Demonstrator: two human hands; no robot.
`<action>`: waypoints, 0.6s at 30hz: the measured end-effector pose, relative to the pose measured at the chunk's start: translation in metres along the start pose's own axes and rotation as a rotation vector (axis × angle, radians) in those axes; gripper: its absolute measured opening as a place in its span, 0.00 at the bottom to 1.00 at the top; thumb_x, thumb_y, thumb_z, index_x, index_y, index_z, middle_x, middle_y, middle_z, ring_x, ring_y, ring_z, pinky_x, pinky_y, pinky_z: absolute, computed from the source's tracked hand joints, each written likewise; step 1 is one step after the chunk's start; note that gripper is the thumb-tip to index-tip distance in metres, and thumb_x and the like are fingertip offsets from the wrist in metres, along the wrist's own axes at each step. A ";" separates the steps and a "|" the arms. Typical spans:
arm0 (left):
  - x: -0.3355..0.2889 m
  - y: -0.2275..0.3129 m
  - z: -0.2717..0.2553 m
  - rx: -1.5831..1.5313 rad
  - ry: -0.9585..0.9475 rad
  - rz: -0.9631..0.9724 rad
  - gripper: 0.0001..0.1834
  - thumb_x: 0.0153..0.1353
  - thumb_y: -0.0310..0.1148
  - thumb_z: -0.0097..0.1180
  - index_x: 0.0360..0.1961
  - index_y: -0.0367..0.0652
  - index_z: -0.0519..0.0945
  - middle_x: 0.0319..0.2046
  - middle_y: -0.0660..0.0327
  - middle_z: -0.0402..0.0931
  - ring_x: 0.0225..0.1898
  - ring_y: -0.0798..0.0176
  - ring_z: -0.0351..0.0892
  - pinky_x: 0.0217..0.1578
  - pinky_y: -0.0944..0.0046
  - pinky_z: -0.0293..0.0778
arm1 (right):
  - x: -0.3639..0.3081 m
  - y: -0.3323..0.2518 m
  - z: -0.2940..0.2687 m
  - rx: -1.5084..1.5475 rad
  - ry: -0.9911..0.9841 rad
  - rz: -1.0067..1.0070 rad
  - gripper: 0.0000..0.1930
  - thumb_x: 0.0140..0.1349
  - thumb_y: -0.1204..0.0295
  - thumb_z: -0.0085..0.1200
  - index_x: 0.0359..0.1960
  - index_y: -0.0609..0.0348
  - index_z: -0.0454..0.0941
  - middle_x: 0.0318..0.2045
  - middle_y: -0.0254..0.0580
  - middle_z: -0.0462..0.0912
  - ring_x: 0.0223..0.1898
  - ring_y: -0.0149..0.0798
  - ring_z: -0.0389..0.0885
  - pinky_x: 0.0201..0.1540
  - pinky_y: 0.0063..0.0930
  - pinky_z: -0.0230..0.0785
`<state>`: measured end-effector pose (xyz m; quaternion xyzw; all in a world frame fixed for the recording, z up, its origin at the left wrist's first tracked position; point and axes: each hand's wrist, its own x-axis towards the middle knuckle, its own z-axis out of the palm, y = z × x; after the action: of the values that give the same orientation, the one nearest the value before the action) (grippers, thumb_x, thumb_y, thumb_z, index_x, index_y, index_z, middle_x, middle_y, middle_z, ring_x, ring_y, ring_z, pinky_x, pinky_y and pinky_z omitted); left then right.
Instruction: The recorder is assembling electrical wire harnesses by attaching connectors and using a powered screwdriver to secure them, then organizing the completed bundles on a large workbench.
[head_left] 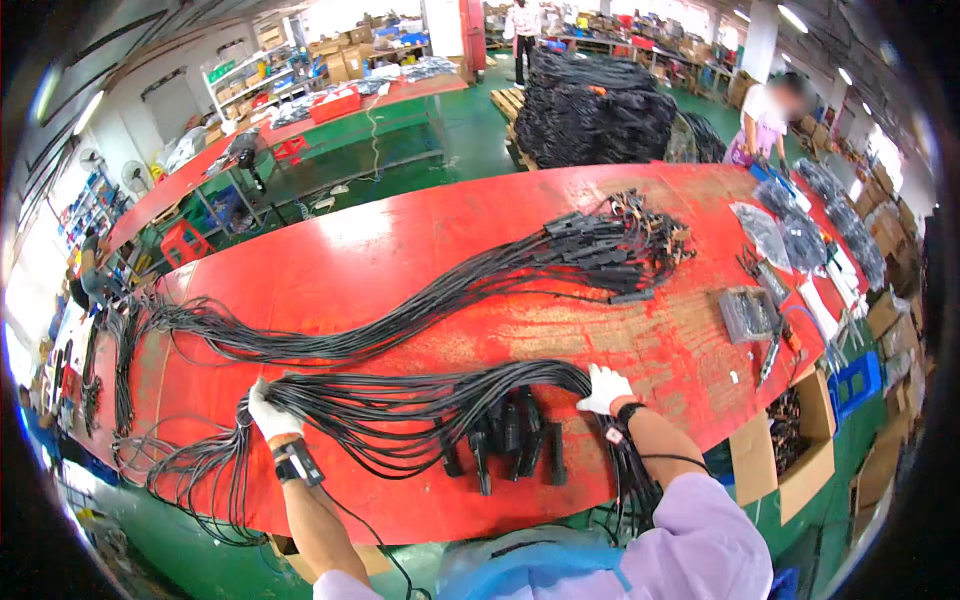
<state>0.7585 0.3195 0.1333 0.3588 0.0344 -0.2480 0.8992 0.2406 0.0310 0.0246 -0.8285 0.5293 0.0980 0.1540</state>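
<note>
A thick bundle of black cables (pixel 400 400) stretches across the near part of the red table (pixel 390 235). My left hand (pixel 274 408), in a white glove, is closed round its left end, where thinner strands fan out toward the left edge. At the other end my right hand (pixel 604 389), also gloved, grips the bundle where it bends down over the near edge. Between my hands, several black rectangular housings (pixel 515 435) lie under and in front of the cables. Beyond, a second cable bundle (pixel 400 325) curves across the table, its black connectors (pixel 590 245) gathered at the right.
A clear plastic bin (pixel 748 315) of small parts and some hand tools (pixel 770 358) are at the table's right end. Below them stands an open cardboard box (pixel 785 440). A large black cable pile (pixel 595 110) rises behind the table. A co-worker (pixel 768 120) stands at the far right.
</note>
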 end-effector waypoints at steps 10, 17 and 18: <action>0.021 -0.020 -0.005 0.239 -0.269 -0.001 0.32 0.70 0.53 0.38 0.49 0.31 0.78 0.46 0.44 0.81 0.48 0.44 0.80 0.56 0.47 0.73 | -0.078 0.024 0.048 0.024 0.273 0.140 0.38 0.46 0.56 0.64 0.58 0.64 0.67 0.48 0.53 0.76 0.51 0.53 0.75 0.51 0.46 0.70; -0.003 -0.081 0.034 0.191 -0.234 -0.154 0.25 0.67 0.51 0.46 0.45 0.36 0.77 0.41 0.49 0.81 0.43 0.51 0.80 0.50 0.51 0.76 | -0.060 0.059 0.030 0.142 0.130 0.210 0.21 0.48 0.68 0.61 0.44 0.62 0.72 0.39 0.57 0.81 0.43 0.57 0.82 0.47 0.47 0.76; 0.000 -0.075 0.043 0.200 -0.212 -0.172 0.23 0.66 0.50 0.48 0.44 0.38 0.78 0.40 0.50 0.81 0.42 0.52 0.80 0.49 0.52 0.76 | -0.060 0.063 0.026 0.121 0.076 0.164 0.20 0.48 0.68 0.61 0.42 0.62 0.73 0.39 0.58 0.82 0.43 0.56 0.82 0.47 0.47 0.76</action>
<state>0.7183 0.2447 0.1181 0.4142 -0.0549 -0.3624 0.8331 0.1585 0.0666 0.0102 -0.7748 0.6057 0.0464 0.1751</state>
